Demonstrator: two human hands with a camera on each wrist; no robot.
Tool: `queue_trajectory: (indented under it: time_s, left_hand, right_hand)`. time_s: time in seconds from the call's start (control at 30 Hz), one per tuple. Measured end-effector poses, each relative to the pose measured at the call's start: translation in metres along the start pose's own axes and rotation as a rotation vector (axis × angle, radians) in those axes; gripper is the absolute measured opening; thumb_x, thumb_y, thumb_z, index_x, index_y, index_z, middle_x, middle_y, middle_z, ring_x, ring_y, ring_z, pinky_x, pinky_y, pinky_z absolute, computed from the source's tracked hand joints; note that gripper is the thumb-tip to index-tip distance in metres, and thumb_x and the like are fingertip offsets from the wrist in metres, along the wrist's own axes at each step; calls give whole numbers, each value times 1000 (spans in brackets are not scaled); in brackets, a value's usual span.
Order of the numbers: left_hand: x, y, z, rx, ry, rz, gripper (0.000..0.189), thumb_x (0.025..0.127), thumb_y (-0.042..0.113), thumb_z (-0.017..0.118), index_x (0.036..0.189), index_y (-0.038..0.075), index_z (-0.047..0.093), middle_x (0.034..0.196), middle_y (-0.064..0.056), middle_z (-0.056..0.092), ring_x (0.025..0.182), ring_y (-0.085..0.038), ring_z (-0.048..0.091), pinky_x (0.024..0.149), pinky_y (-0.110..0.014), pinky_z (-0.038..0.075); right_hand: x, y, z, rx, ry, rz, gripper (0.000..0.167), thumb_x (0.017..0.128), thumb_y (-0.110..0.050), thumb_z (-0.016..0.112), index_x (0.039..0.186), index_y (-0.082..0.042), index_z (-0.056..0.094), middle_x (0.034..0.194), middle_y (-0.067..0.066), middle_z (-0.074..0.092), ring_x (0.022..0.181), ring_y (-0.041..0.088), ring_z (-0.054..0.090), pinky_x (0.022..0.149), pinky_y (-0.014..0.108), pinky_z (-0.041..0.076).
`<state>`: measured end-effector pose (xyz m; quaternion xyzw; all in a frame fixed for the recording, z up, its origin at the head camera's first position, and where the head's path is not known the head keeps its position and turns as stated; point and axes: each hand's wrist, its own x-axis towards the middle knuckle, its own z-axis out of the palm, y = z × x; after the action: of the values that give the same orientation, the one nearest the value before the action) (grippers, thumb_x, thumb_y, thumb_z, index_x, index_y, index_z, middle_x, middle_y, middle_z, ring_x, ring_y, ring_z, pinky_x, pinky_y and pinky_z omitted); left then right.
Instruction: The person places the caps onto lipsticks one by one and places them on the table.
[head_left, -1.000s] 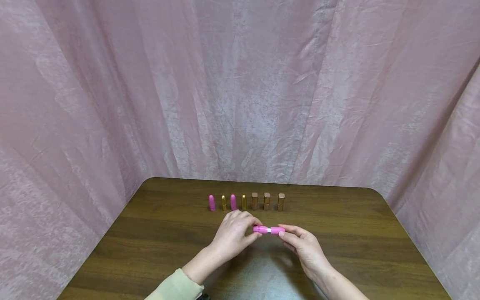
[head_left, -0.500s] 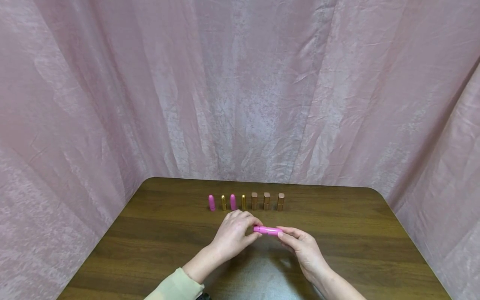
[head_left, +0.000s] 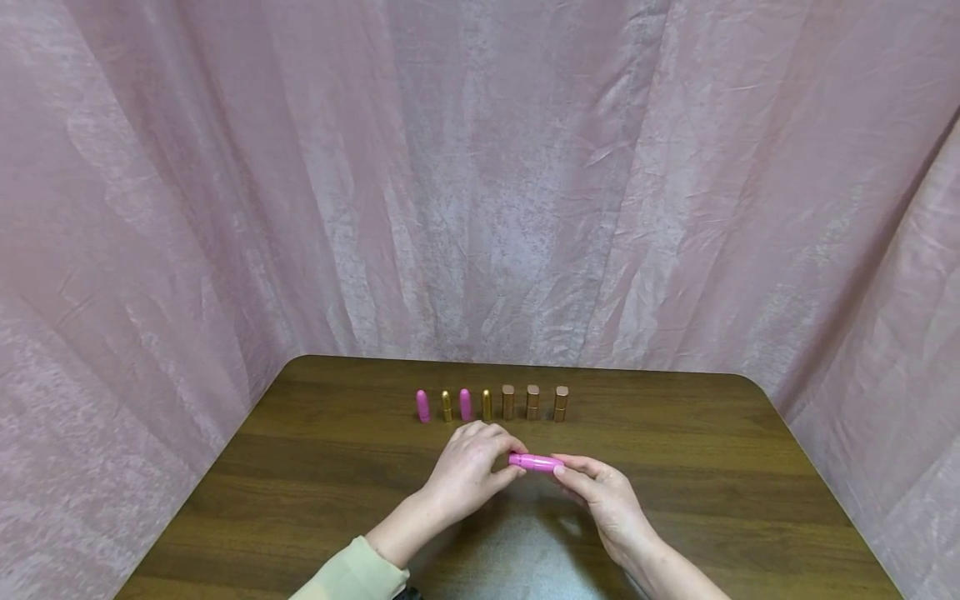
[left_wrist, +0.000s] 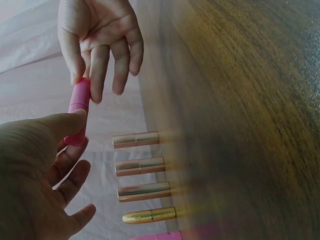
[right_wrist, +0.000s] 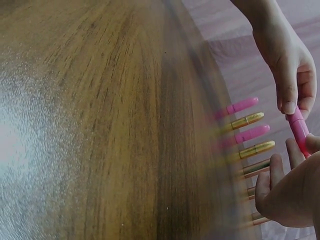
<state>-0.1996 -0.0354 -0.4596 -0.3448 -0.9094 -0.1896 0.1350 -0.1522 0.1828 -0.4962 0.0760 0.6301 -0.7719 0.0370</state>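
A pink lipstick tube [head_left: 536, 462] is held level above the table, its cap and base together with only a thin seam between them. My left hand [head_left: 468, 467] pinches its left end between thumb and fingers. At the other end, the thumb and fingertips of my right hand [head_left: 607, 496] grip the tube. The left wrist view shows both hands on the same pink lipstick [left_wrist: 78, 107], the other fingers spread loosely. Behind the hands stands a row of upright lipsticks: pink [head_left: 423, 406] and gold [head_left: 447, 406] ones alternating at left, and three rose-gold square ones [head_left: 532, 402] at right.
The brown wooden table [head_left: 712, 467] has rounded far corners. Pink velvety curtains [head_left: 480, 183] hang close behind it and along both sides. The lipstick row stands near the far edge, just beyond my left hand's knuckles.
A silver band showed between the two pink parts a second ago; now they meet and the band is covered. My right hand has shifted slightly left, toward the left hand.
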Motion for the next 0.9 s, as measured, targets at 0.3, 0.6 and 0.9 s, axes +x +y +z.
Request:
queue_trajectory:
  time_s: [0.3,0.6,0.9]
  left_hand:
    - [-1,0,4,-2,9,27,19,88,33,81,104,26,75,102,13,67,103,-11,61,103,-42,45]
    - [-2,0,5,7,-6,33,18,89,34,80,104,25,75,102,13,66,104,-12,61,104,-41,44]
    - [-3,1,6,11,-4,46,18,89,34,79,104,25,75,100,13,65,101,-11,59,106,-42,43]
  right_hand:
    - [0,4,-1,6,-2,4,33,90,-11,77,118,6,71,112,10,73,101,20,68,94,36,55]
    - [-2,7,-1,8,10,2,33,90,-11,76,117,7,71,111,10,73,101,20,68,95,37,55]
    - [-2,8,2,3,21,8,34,90,-12,78,118,5,71,111,11,73,102,20,68,94,35,55]
